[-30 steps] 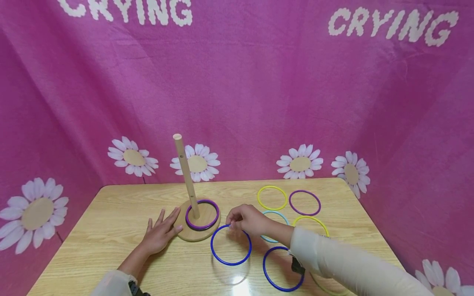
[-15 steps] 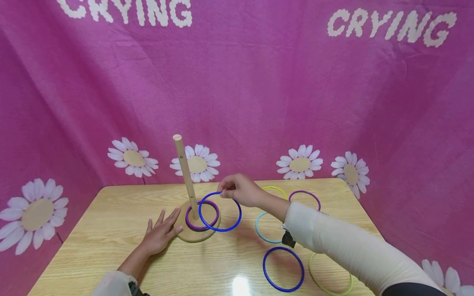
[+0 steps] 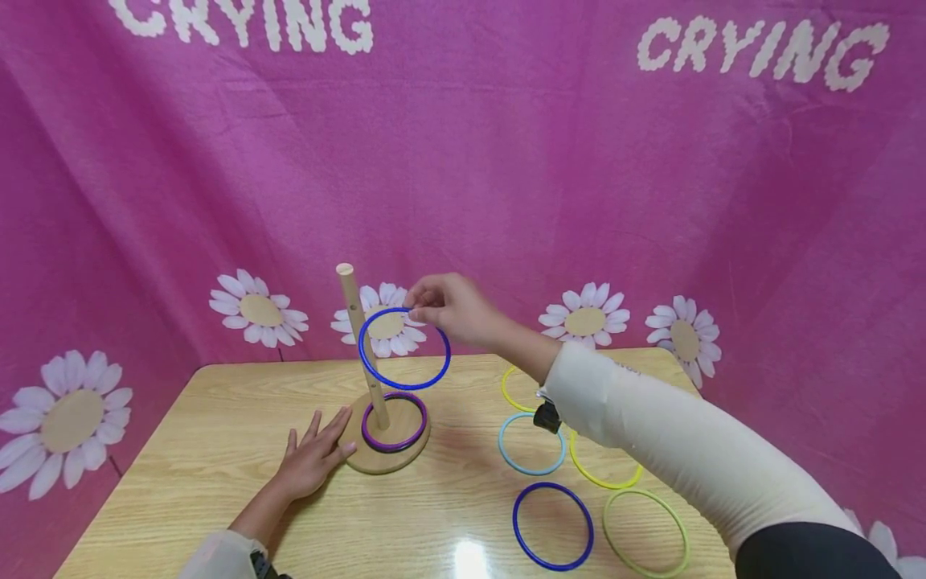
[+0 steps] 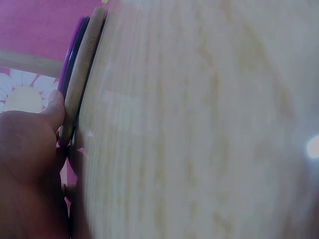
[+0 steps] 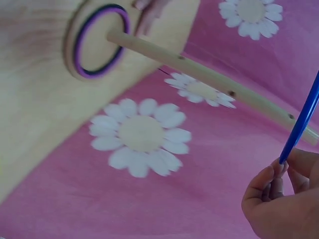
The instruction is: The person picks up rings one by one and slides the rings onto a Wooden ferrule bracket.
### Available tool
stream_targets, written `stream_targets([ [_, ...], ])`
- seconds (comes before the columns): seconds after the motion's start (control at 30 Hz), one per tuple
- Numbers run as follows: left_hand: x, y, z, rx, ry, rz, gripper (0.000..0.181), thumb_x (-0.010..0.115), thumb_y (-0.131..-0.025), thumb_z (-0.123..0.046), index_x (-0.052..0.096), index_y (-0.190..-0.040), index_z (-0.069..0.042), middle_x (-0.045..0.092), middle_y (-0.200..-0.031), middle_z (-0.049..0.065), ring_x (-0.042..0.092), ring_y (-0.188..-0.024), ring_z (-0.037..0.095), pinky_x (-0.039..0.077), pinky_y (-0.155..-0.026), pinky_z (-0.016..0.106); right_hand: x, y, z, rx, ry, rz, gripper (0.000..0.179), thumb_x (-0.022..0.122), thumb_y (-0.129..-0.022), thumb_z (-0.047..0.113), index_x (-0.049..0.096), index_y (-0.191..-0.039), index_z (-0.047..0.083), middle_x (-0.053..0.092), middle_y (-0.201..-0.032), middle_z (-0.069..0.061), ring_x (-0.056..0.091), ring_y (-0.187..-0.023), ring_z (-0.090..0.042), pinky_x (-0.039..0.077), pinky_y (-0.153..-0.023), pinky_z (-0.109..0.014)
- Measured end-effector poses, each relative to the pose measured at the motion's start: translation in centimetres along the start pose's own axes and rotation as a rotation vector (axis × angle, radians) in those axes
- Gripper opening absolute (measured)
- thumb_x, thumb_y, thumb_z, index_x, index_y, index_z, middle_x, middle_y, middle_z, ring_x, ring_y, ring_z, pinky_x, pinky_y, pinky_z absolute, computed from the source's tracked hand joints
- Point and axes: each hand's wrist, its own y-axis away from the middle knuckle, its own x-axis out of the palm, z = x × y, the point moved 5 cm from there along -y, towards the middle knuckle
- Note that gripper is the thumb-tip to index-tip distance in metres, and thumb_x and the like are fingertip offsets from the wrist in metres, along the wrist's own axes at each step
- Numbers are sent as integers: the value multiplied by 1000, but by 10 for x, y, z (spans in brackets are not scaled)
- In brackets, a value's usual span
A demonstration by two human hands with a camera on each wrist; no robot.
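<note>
My right hand pinches the far edge of a blue ring between thumb and fingers, in the air at the right of the wooden peg. In the head view the ring's left side crosses the peg, below its top. The peg rises from a round wooden base. A purple ring lies around the peg's foot, over a dark ring that shows beneath it. On the table, my left hand rests flat with spread fingers, touching the left edge of the base.
Right of the stand lie a light blue ring, a dark blue ring, a lime ring and two yellow rings, one nearer and one farther. A pink curtain hangs behind the wooden table.
My right hand has lifted the blue ring from low over the table, up and leftward to the peg. My left hand has stayed at the base.
</note>
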Motion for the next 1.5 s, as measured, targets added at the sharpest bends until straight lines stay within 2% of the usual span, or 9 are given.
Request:
stream_targets([
  [0.33,1,0,0,21,4,-15,69,51,-108,-42,25,-164,-10,24,-169,15,0,-156,50,-15,-113,76,-17,-33,35,36,-45,-96,7,71,-95,0,74,-102,0,72,-89,-13,66,-82,-20,52,-69,-24],
  [0.5,1,-1,2,14,0,-14,69,50,-108,-42,25,-165,-12,24,-170,14,-1,-156,50,-15,-114,75,-19,-47,43,55,-28,-124,10,71,-96,2,74,-105,0,73,-92,-13,66,-85,-18,51,-71,-25],
  [0.63,2,-1,4,8,-4,-10,69,50,-109,-43,24,-165,-12,23,-170,13,-2,-156,49,-16,-114,75,-17,-55,42,115,-27,-143,9,72,-96,3,74,-105,1,74,-95,-11,70,-91,-22,53,-71,-25],
  [0.9,1,-1,3,9,-8,-10,69,49,-109,-43,23,-165,-13,22,-170,13,-2,-156,48,-16,-114,74,-5,-64,13,222,-14,-160,10,70,-97,3,73,-106,-1,75,-108,-15,71,-106,-25,57,-79,-27],
  [0.97,0,0,2,10,-8,-10,69,49,-109,-43,23,-165,-13,22,-170,13,-2,-156,48,-16,-114,74,-1,-64,4,244,-8,-158,10,70,-97,2,73,-106,-1,75,-110,-15,71,-105,-24,57,-76,-26],
  [1.13,0,0,2,12,-14,-11,68,49,-109,-42,23,-165,-12,22,-170,13,-2,-156,49,-16,-114,75,11,-61,-19,279,1,-149,8,69,-97,2,73,-103,1,75,-109,-16,68,-88,-19,52,-63,-21],
  [1.2,1,0,2,12,-13,-9,68,49,-109,-42,23,-165,-12,22,-170,13,-2,-156,49,-16,-114,75,15,-59,-27,288,5,-152,7,70,-96,2,73,-102,2,75,-109,-16,67,-87,-18,51,-62,-21],
  [1.33,1,-1,3,10,-13,-5,69,48,-109,-43,22,-165,-13,22,-170,13,-2,-156,49,-16,-114,75,26,-55,-41,293,21,-155,8,71,-95,2,74,-101,0,76,-109,-17,69,-94,-22,52,-68,-22],
  [1.5,2,-1,5,10,-15,-7,69,47,-109,-45,23,-165,-13,22,-170,13,-2,-156,49,-16,-114,75,40,-47,-57,298,57,-169,6,72,-92,1,75,-98,0,77,-102,-16,71,-95,-24,51,-68,-21],
])
